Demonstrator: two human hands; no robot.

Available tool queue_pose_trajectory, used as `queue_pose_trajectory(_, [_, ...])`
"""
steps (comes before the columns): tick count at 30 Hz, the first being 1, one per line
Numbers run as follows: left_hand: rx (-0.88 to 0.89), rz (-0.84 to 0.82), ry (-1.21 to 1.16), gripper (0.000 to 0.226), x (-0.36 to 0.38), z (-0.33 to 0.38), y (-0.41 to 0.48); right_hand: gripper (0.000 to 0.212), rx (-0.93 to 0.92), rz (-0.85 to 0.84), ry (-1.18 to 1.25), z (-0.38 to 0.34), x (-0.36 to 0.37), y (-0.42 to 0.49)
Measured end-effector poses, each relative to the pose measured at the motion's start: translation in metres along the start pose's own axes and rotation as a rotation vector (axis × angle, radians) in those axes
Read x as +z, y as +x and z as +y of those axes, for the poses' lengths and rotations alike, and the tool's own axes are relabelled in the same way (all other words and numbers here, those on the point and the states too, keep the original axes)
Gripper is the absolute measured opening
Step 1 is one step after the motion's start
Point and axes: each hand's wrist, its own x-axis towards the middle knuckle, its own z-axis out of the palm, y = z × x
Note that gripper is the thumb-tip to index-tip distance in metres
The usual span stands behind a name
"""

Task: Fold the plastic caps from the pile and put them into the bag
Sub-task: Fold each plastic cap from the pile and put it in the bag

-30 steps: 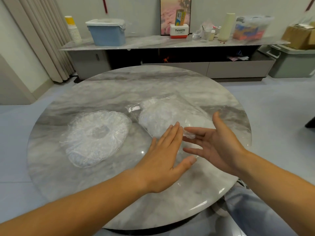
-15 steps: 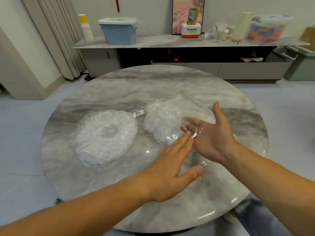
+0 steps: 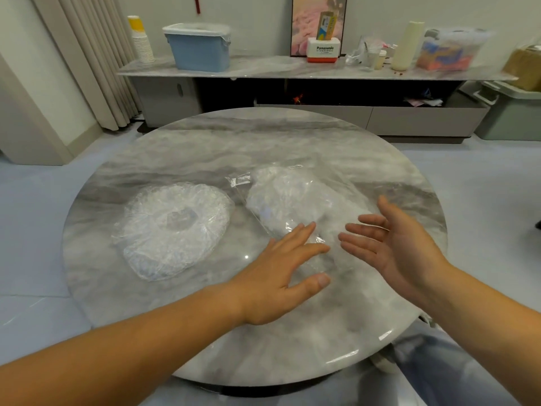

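A pile of clear plastic caps (image 3: 171, 228) lies flat on the left half of the round marble table (image 3: 263, 142). A clear bag (image 3: 287, 200) holding crumpled caps lies in the middle, slanting toward the near right. My left hand (image 3: 281, 271) lies palm down with straight fingers on the bag's near end. My right hand (image 3: 395, 244) hovers just right of it, palm turned inward, fingers spread, holding nothing.
Behind the table runs a low sideboard (image 3: 292, 68) with a blue bin (image 3: 199, 48), stacked paper cups (image 3: 140, 39), a white box (image 3: 322, 52) and bottles. Curtains (image 3: 87, 54) hang at the far left. A green crate (image 3: 515, 112) stands at the right.
My right hand has drawn back out of the bag's mouth and moved right. My left hand has slid a little further onto the bag. The view has shifted slightly.
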Motion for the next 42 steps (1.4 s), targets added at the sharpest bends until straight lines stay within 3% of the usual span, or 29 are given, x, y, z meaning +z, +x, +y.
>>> queue_pose_trajectory(4, [0.0,0.056,-0.023,0.051,-0.007,-0.003,-0.003,0.033,-0.231,0.158,-0.368,-0.005,0.007,-0.005])
queue_pose_trajectory(7, [-0.073,0.118,-0.032,0.054,-0.016,-0.005,-0.011,0.031,-0.535,0.158,-0.628,-0.004,0.016,-0.011])
queue_pose_trajectory(10, [-0.174,0.188,0.048,0.056,-0.029,-0.016,-0.024,0.022,-0.871,0.028,-0.864,0.001,0.035,-0.02])
queue_pose_trajectory(13, [-0.34,0.257,0.193,0.053,-0.041,-0.033,-0.042,0.029,-1.026,-0.198,-1.05,0.015,0.06,-0.027])
queue_pose_trajectory(17, [-0.515,0.259,0.368,0.053,-0.055,-0.059,-0.073,0.04,-0.908,-0.509,-1.359,0.043,0.095,-0.036])
queue_pose_trajectory(21, [-0.555,0.169,0.489,0.055,-0.061,-0.081,-0.091,0.051,-0.74,-0.658,-1.547,0.071,0.114,-0.033])
queue_pose_trajectory(26, [-0.485,0.234,0.535,0.041,-0.065,-0.095,-0.096,0.075,-0.577,-0.629,-1.623,0.087,0.111,-0.015])
queue_pose_trajectory(29, [-0.455,0.268,0.52,0.044,-0.066,-0.096,-0.097,0.07,-0.533,-0.571,-1.611,0.086,0.102,-0.006])
queue_pose_trajectory(31, [-0.477,0.243,0.491,0.046,-0.067,-0.094,-0.096,0.076,-0.543,-0.54,-1.623,0.083,0.097,-0.004])
queue_pose_trajectory(34, [-0.503,0.2,0.459,0.05,-0.066,-0.094,-0.096,0.061,-0.562,-0.532,-1.631,0.083,0.095,-0.001])
queue_pose_trajectory(38, [-0.499,0.201,0.481,0.065,-0.063,-0.098,-0.094,0.084,-0.602,-0.544,-1.619,0.086,0.095,-0.001])
queue_pose_trajectory(42, [-0.443,0.307,0.535,0.051,-0.063,-0.099,-0.095,0.084,-0.613,-0.546,-1.609,0.085,0.096,-0.005])
